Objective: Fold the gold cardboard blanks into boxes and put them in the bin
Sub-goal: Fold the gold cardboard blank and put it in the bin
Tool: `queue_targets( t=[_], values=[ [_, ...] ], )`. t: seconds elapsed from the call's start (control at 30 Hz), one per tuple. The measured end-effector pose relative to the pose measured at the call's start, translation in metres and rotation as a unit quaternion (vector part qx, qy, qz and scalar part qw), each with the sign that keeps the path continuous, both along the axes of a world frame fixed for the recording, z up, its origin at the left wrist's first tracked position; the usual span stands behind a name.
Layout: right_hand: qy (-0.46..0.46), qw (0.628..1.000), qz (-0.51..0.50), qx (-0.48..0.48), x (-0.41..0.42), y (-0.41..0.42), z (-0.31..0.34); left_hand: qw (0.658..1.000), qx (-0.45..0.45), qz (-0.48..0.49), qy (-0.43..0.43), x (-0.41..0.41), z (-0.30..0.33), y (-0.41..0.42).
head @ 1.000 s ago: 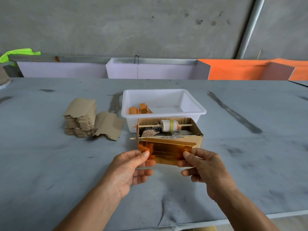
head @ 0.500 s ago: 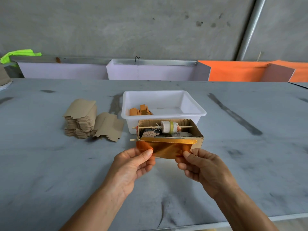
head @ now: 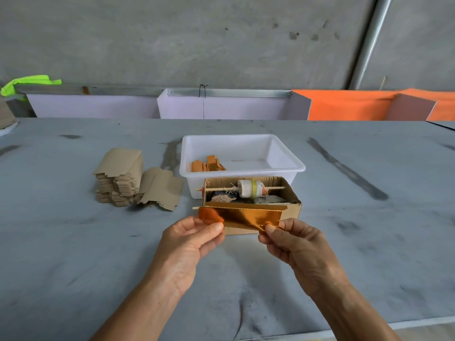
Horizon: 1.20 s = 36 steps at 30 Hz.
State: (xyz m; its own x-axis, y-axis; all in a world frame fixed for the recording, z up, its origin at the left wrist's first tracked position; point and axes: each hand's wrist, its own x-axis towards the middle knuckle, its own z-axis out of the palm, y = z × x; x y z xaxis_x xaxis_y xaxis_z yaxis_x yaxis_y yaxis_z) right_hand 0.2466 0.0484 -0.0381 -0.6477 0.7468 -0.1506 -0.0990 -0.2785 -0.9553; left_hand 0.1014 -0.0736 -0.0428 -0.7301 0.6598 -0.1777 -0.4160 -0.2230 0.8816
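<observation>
Head view: left hand [head: 189, 242] and right hand [head: 293, 244] pinched opposite ends of a gold cardboard blank [head: 242, 216] near the white bin [head: 283, 153].

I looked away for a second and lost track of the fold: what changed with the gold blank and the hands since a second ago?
The gold blank, open a second ago, now looks folded into a narrower strip. Both the left hand and the right hand still pinch its ends. The white bin, the cardboard box and the stack of blanks stayed put.

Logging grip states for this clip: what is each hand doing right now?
Left hand: pinches the left end of the gold blank.
Right hand: pinches the blank's lower right corner.
</observation>
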Motion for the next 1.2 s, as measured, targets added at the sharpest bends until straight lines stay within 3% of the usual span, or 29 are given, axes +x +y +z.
queue_targets(
  t=[0.2,0.6,0.8,0.93,1.07,1.2],
  values=[
    [-0.008,1.0,-0.021,0.016,-0.002,-0.002,0.0,0.999,-0.003,0.014,-0.033,0.006,-0.002,0.006],
    [0.063,0.993,-0.1,-0.01,-0.01,-0.016,-0.006,0.993,0.01,0.085,0.083,0.013,-0.002,0.007],
    [0.133,0.968,-0.134,-0.162,-0.022,-0.026,-0.013,0.981,0.03,0.134,0.134,0.019,-0.003,0.012],
    [0.145,0.957,-0.097,-0.232,-0.034,-0.036,-0.013,0.972,0.04,0.162,0.166,0.024,-0.005,0.018],
    [0.13,0.955,-0.096,-0.25,-0.043,-0.039,-0.014,0.976,0.048,0.163,0.138,0.029,-0.009,0.022],
    [0.116,0.965,-0.1,-0.211,-0.044,-0.038,-0.015,0.989,0.007,0.12,0.087,0.034,-0.013,0.023]
  ],
)
